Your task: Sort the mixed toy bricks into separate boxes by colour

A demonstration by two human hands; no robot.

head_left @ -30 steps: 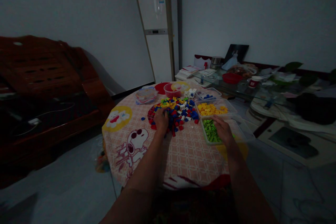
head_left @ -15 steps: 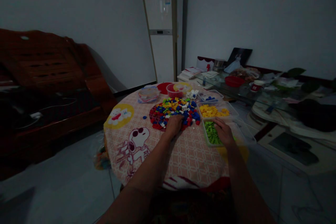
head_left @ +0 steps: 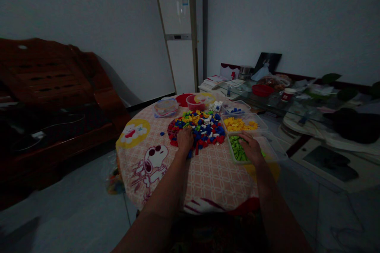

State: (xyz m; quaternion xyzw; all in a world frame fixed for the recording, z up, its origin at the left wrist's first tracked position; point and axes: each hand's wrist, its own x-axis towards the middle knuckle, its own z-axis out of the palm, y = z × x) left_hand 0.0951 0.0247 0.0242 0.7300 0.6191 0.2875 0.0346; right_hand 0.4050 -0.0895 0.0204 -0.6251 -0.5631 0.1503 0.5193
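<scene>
A mixed pile of small toy building bricks (head_left: pixel 208 128) in red, blue, yellow, white and green lies in the middle of the table. My left hand (head_left: pixel 185 141) reaches into the near left side of this pile; its fingertips are hidden among the bricks. On the right stands a clear plastic box holding green bricks (head_left: pixel 236 150). My right hand (head_left: pixel 251 148) rests over that box's right side, fingers stretched out and apart above the green bricks, with nothing visible in them. Behind it, yellow bricks (head_left: pixel 239 123) fill another clear box.
White bricks (head_left: pixel 216 106) and a box with blue bricks (head_left: pixel 236 110) are farther back. A pink round tub (head_left: pixel 195 102) and a lidded clear container (head_left: pixel 165 107) stand at the table's far side. A patterned cloth (head_left: pixel 208 178) covers the table. A cluttered glass table stands right.
My left hand has moved left across the pile, and a few red and blue bricks now lie at its near edge. My right hand stays over the green bricks. The view has shifted slightly.
</scene>
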